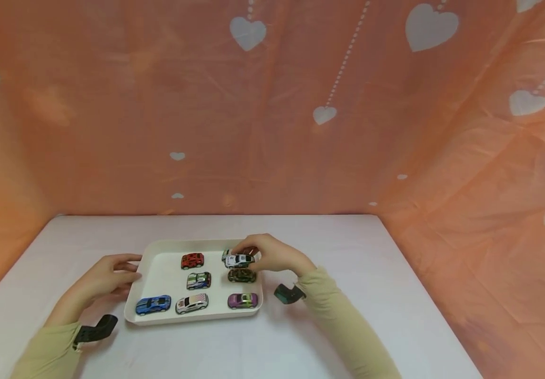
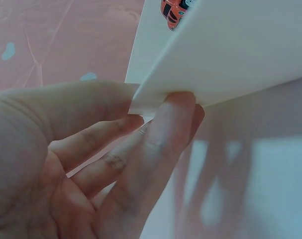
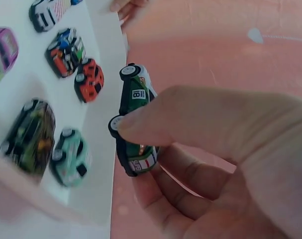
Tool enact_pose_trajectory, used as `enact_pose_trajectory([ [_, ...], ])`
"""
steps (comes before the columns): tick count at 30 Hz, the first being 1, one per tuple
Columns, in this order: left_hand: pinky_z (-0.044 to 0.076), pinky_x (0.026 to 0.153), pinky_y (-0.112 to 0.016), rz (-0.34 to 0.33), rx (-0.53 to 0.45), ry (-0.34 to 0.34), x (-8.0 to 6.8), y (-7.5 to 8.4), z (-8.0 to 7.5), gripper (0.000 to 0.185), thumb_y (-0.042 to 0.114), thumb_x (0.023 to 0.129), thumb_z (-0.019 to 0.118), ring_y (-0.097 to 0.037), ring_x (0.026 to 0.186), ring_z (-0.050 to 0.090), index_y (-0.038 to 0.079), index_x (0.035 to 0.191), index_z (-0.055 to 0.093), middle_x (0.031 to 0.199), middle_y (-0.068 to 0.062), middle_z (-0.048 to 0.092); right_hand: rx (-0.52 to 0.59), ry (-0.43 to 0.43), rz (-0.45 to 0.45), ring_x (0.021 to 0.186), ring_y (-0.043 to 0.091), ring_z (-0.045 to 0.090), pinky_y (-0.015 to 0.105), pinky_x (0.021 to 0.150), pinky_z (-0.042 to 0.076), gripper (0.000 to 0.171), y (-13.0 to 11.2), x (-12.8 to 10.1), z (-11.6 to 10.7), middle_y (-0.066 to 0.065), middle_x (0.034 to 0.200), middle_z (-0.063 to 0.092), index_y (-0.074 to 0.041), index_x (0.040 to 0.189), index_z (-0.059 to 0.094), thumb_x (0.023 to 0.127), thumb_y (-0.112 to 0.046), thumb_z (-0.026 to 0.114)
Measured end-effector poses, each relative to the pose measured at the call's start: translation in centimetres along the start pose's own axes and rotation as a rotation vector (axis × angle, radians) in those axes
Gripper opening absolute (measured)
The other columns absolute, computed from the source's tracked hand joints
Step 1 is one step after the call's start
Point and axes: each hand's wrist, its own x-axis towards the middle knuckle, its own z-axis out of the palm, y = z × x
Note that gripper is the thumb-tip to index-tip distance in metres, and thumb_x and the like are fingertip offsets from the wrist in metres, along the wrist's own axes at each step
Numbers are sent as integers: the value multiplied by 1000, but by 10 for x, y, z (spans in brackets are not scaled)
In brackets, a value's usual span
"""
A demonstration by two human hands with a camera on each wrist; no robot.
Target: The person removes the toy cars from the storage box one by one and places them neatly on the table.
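Note:
A white tray [image 1: 192, 319] sits in the middle of the table with several toy cars in it. My right hand [image 1: 246, 253] is at the tray's far right corner. There its thumb and fingers pinch a green and white car [image 1: 240, 259] marked 18 [image 3: 137, 89], held just over the tray's rim [image 3: 98, 129]. The right hand [image 3: 133, 149] curls round that car from the side. My left hand [image 1: 128, 268] is at the tray's left edge. Its fairly straight fingers [image 2: 165, 129] press against the tray's outer wall [image 2: 240, 50] near a corner.
In the tray lie a red car [image 1: 192, 260], a green-blue car [image 1: 199, 280], a dark camouflage car [image 1: 241, 275], a purple car [image 1: 242, 300], a white car [image 1: 192, 303] and a blue car [image 1: 153, 304]. The white table [image 1: 348, 326] is walled by orange cloth with white hearts [image 1: 272, 131].

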Motion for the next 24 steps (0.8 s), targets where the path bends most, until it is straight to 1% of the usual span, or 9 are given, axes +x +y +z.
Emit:
enact_pose_trajectory([
  [2,54,61,-34,-5,6,2,-1,0,-1,58,11,91,64,-22,75,61,-13,136,38,117,-34,54,-1,11,4,102,10,56,28,87,47,47,4,-7,-3,0,117,62,-8,121,65,77,7,68],
  [6,54,61,-34,-9,11,-1,-1,-2,-4,59,11,91,64,-22,75,62,-13,137,36,116,-33,55,2,42,12,100,12,57,31,84,48,47,11,-20,-6,1,116,62,-8,121,65,77,7,68],
  [8,54,61,-34,-12,20,-2,-1,-3,-5,59,11,91,64,-22,76,63,-13,137,36,114,-32,56,5,55,21,100,13,57,33,85,49,46,15,-26,-7,1,115,62,-7,121,65,77,7,66],
  [10,54,61,-34,-5,18,-4,-1,-3,-5,59,10,91,64,-23,77,64,-14,137,35,113,-31,57,15,68,32,102,13,57,32,90,47,46,19,-31,-8,1,115,63,-7,120,65,77,8,65],
  [15,55,62,-35,9,11,-5,-1,-4,-6,59,10,90,64,-24,77,64,-15,135,36,111,-31,57,29,104,62,102,13,58,32,91,47,45,28,-46,-9,-1,114,63,-8,120,66,78,8,65],
  [17,55,62,-35,8,11,-4,-1,-4,-6,58,10,90,64,-24,77,64,-15,135,37,111,-31,58,32,113,64,102,15,58,35,91,46,44,31,-52,-10,0,114,64,-8,119,66,78,7,65],
  [20,55,62,-35,0,13,-6,0,-4,-6,58,10,90,64,-23,78,64,-14,136,36,111,-31,57,34,121,58,105,17,58,36,92,46,43,35,-61,-11,3,118,63,-7,119,66,78,8,65],
  [24,55,61,-35,-11,15,-9,0,-3,-6,59,10,91,63,-23,79,64,-14,136,35,113,-31,57,21,140,49,108,18,57,34,93,45,43,40,-71,-11,5,118,64,-6,118,66,78,9,67],
])
